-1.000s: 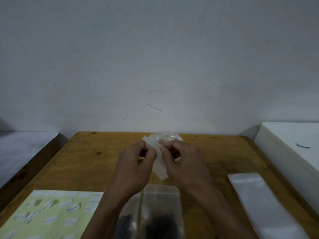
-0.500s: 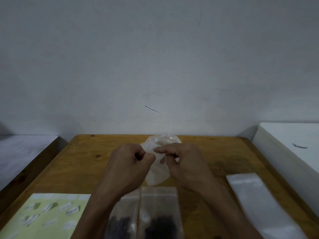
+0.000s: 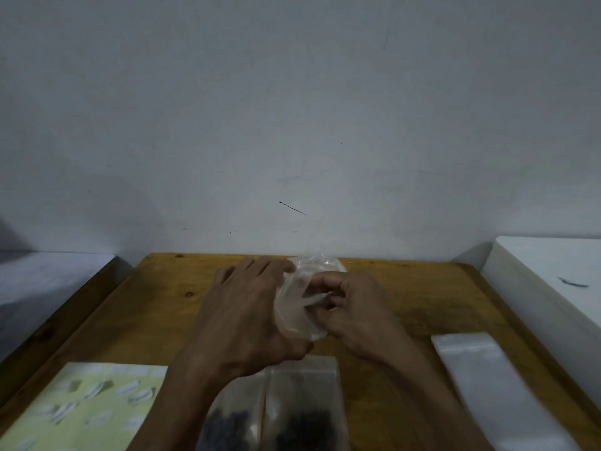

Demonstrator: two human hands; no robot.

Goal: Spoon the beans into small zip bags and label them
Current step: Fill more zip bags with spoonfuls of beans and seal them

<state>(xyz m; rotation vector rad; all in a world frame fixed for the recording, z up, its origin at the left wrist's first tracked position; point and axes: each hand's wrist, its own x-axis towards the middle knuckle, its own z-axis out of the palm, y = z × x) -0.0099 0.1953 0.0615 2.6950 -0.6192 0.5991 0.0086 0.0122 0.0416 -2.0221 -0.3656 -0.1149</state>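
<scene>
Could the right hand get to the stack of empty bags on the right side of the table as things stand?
Probably yes. The stack of empty bags lies flat with nothing on top, and bare table runs between it and the right hand. That hand pinches the clear bag, so it must let go first.

**Obscured / unresolved**

Left hand (image 3: 242,315) covers the near-left part of the clear bag (image 3: 294,315); contents indiscernible. Two filled bags (image 3: 302,415) and label sheet (image 3: 81,408) run off the bottom edge. Label print too blurred to read.
</scene>
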